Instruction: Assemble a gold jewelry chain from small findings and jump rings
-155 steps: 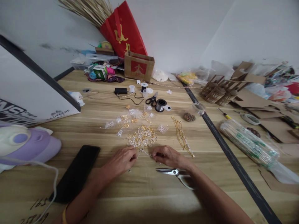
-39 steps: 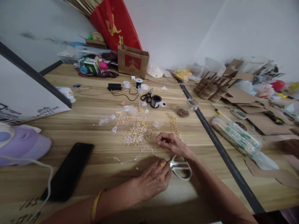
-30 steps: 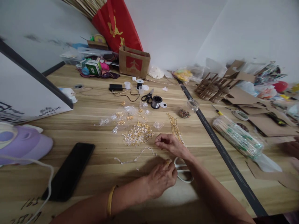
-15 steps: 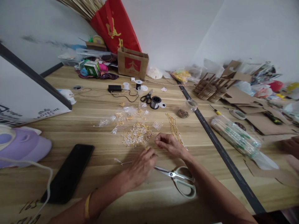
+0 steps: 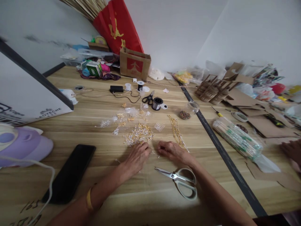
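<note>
My left hand (image 5: 137, 157) rests at the near edge of a pile of small gold and silver beads (image 5: 138, 133), its fingers curled downward and the fingertips partly hidden. To its right, my right hand (image 5: 172, 151) is closed with its knuckles up, low over the table; whatever it pinches is hidden. Tiny clear and silver bits (image 5: 154, 153) lie between the two hands. Below them lies a pair of scissors (image 5: 174, 176) with pale handles, blades slightly apart. Several gold chains (image 5: 176, 131) are laid out just beyond my right hand.
A black phone (image 5: 70, 174) lies left of my left forearm. Behind the beads are small plastic bags (image 5: 122, 117), a wire spool (image 5: 156, 103) and black scissors (image 5: 148, 99). A jar with beads (image 5: 185, 114) is tipped over. Another person's hand (image 5: 293, 150) is at the far right.
My left hand has moved up and left to the edge of the bead pile, uncovering the scissors' tips. My right hand has dropped slightly, with its fingers turned further down.
</note>
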Demonstrator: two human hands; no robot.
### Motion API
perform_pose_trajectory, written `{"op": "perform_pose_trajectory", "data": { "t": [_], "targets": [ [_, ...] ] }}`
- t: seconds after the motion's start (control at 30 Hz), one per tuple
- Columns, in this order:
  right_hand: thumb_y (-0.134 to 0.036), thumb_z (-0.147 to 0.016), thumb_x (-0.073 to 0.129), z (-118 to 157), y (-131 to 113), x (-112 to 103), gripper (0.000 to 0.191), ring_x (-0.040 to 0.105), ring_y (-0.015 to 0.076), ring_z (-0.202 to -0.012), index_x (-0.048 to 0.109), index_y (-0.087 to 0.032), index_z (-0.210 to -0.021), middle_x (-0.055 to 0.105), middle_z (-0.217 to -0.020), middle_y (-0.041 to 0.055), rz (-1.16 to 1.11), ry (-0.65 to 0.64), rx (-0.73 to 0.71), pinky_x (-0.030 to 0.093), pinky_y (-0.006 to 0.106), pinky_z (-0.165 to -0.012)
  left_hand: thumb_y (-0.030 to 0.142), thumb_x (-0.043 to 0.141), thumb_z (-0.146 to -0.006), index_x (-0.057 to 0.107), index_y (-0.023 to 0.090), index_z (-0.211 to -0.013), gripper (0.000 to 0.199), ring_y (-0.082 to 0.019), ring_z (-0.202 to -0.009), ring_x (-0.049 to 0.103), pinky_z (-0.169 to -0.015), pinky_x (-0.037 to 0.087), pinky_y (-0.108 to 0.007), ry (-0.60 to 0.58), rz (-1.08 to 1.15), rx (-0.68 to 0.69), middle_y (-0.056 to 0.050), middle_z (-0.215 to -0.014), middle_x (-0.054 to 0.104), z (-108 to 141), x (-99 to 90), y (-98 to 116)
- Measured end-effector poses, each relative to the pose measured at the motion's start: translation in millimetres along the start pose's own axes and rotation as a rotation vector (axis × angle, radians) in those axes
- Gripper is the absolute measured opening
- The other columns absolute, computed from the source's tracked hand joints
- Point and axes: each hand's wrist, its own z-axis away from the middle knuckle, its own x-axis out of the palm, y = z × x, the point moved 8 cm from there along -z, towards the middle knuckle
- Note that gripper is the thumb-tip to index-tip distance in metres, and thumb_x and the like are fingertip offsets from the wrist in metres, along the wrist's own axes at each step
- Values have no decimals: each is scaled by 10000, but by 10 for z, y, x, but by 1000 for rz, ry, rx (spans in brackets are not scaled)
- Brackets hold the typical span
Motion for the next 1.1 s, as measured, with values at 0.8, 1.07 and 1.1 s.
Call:
{"op": "perform_pose_trajectory", "data": {
  "t": [0.8, 1.07, 1.1],
  "targets": [
    [-465, -865, 548, -30, -421, -221, 317, 400, 72, -494, 507, -162, -778, 444, -585, -55, -710, 170, -49, 311, 196, -470, 115, 580, -715, 632, 147, -697, 63, -146, -637, 562, -603, 421, -240, -39, 829, -228, 3, -670, 608, -55, 14, 62],
    [-344, -896, 518, -105, -385, -136, 216, 503, 102, -608, 555, -151, -806, 555, -671, -10, -544, 246, -74, 372, 207, -548, 202, 586, -713, 580, 132, -698, 72, -130, -626, 537, -594, 413, -236, 164, 1174, -322, -2, -654, 582, -52, 102, -181],
    [-312, -898, 519, -80, -396, -140, 185, 512, 105, -631, 564, -155, -811, 573, -704, -4, -486, 273, -76, 372, 205, -557, 216, 589, -714, 570, 135, -716, 83, -125, -618, 537, -590, 416, -233, 196, 1235, -346, 3, -656, 577, -44, 81, -216]
  ]
}}
